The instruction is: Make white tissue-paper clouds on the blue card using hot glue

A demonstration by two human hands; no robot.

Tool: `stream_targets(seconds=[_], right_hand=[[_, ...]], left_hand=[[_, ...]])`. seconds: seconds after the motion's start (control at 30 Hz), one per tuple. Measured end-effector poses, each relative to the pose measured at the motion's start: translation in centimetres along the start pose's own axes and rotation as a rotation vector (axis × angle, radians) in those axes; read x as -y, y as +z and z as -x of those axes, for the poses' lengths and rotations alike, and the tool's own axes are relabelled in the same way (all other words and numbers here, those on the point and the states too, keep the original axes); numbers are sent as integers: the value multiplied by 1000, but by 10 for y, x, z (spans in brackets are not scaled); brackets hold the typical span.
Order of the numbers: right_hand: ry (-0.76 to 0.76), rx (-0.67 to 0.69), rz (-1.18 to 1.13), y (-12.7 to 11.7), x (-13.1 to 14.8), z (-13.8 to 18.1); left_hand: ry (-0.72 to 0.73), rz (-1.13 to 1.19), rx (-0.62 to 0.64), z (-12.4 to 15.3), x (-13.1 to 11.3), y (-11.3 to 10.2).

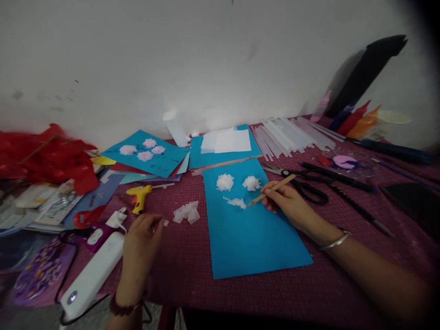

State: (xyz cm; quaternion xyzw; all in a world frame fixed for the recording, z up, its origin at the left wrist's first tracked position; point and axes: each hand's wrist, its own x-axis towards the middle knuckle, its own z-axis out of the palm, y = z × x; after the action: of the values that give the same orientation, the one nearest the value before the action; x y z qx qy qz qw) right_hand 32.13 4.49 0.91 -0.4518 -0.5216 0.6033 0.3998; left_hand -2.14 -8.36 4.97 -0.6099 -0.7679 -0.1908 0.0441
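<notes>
My right hand pinches a flat wooden craft stick, its tip beside a ragged bit of white paper on a blue sheet. Two white ruffled paper puffs, a left one and a right one, sit above that bit on the same sheet. To the left, my left hand is held just over the table, fingers closed together, with a small white paper piece at its fingertips. Between the hand and the sheet lies a little heap of thin white paper squares.
A yellow glue gun and a white power bank-like box lie left. Behind are a blue sheet with pale pink flowers and white paper. Black scissors, white glue sticks and paint bottles are right.
</notes>
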Motion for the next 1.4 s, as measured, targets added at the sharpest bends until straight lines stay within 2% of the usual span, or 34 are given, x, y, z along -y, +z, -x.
stream_targets(seconds=[0.07, 0.2, 0.33, 0.53, 0.7, 0.77, 0.9, 1.07, 1.17, 1.27, 1.33, 1.4], right_hand=[[6, -1, -3, 0, 0, 0], [-2, 9, -2, 0, -2, 0], [-4, 12, 7, -1, -2, 0], [-2, 14, 13, 0, 0, 0], [-15, 20, -3, 1, -1, 0], [-34, 18, 1, 0, -1, 1], [-62, 30, -13, -3, -1, 1], [-57, 33, -25, -2, -3, -1], [-82, 44, -37, -1, -4, 0], [-132, 40, -59, 2, -3, 2], [-150, 41, -62, 5, -1, 4], [-152, 56, -60, 8, 0, 6]], left_hand=[[7, -91, -22, 2, 4, -2], [156, -81, 116, 4, 10, 12], [262, -137, 146, 2, 10, 25], [417, -377, 288, -4, -3, 17], [563, -491, 298, -11, -13, 17], [519, -394, 261, -15, -9, 18], [206, -17, 158, -22, 6, 11], [-99, 389, 255, -25, 2, -9], [-95, 480, 305, -32, -17, -9], [-18, 452, 360, -44, -44, 5], [51, 365, 349, -51, -66, 19], [145, 189, 270, -53, -88, 33]])
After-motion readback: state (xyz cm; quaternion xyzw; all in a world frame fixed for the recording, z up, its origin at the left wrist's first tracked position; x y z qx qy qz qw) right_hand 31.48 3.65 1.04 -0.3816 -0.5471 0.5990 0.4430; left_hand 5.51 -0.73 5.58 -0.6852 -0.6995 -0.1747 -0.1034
